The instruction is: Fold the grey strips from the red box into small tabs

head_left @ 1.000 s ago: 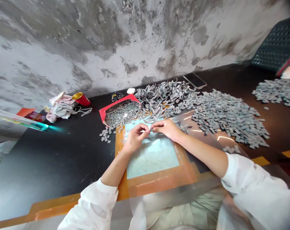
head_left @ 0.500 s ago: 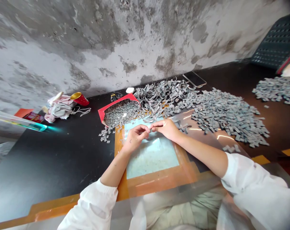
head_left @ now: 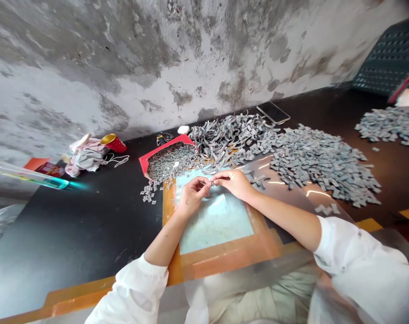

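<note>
Over a pale blue sheet (head_left: 218,229), my left hand (head_left: 193,195) and my right hand (head_left: 236,183) meet fingertip to fingertip. Both are closed in a pinch around a small grey piece (head_left: 211,183), mostly hidden by the fingers. Just behind my left hand lies a red-edged box (head_left: 164,147), tipped toward me, with many tiny grey metal-looking pieces (head_left: 170,162) spilling from its mouth. Beyond my right hand is a heap of curved grey strips (head_left: 231,130). Several loose strips (head_left: 258,180) lie beside my right wrist.
A large pile of short flat grey pieces (head_left: 319,162) spreads to the right, with another pile (head_left: 390,126) farther off. By the wall are a phone (head_left: 274,112), a white case (head_left: 183,129), a red cup (head_left: 114,143) and crumpled cloth (head_left: 88,155). A clear tube-like object (head_left: 29,174) stands left.
My hands stay together at nearly the same spot, still pinching. My left hand has turned slightly at the wrist, and the whole view has shifted a little.
</note>
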`<state>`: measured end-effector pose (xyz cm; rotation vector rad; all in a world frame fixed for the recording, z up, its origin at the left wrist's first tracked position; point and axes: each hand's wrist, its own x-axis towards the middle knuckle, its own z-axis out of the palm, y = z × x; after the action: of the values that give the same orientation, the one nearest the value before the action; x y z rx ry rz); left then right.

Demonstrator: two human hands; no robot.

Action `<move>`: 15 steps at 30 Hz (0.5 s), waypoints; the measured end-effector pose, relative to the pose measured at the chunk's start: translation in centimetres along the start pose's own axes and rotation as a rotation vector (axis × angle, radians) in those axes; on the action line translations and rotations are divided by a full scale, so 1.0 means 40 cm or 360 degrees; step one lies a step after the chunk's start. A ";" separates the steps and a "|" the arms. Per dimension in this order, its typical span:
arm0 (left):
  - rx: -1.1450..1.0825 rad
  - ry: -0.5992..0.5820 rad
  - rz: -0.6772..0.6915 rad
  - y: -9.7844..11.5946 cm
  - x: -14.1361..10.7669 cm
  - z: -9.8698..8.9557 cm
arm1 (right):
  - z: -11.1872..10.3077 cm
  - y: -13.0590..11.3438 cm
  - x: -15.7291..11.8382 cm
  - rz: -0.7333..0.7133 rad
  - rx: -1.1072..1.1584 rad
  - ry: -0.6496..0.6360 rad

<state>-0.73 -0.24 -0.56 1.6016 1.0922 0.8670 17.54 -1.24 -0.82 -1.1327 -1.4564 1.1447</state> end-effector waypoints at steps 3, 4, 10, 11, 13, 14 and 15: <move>0.0151 0.0079 0.0082 -0.003 0.001 0.002 | -0.003 0.000 0.002 0.0020 -0.0020 -0.0086; 0.0205 0.0105 0.0120 -0.002 0.000 0.003 | -0.004 0.000 0.002 0.0026 -0.0036 -0.0103; 0.0476 0.0229 0.0299 0.024 -0.011 0.011 | -0.004 0.004 0.003 -0.0023 -0.0062 -0.0055; 0.0510 0.0232 0.0315 0.030 -0.014 0.013 | -0.004 0.006 0.003 -0.0034 -0.0067 -0.0047; 0.0556 0.0247 0.0344 0.038 -0.020 0.019 | -0.003 0.010 0.004 -0.0043 -0.0079 -0.0042; 0.0561 0.0262 0.0355 0.040 -0.022 0.022 | -0.002 0.012 0.004 -0.0042 -0.0082 -0.0041; 0.0551 0.0278 0.0359 0.042 -0.024 0.025 | -0.001 0.013 0.003 -0.0037 -0.0085 -0.0034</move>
<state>0.26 -1.67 0.74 1.9947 1.2519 1.0223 17.64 -1.03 -1.31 -1.1405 -1.5204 1.1107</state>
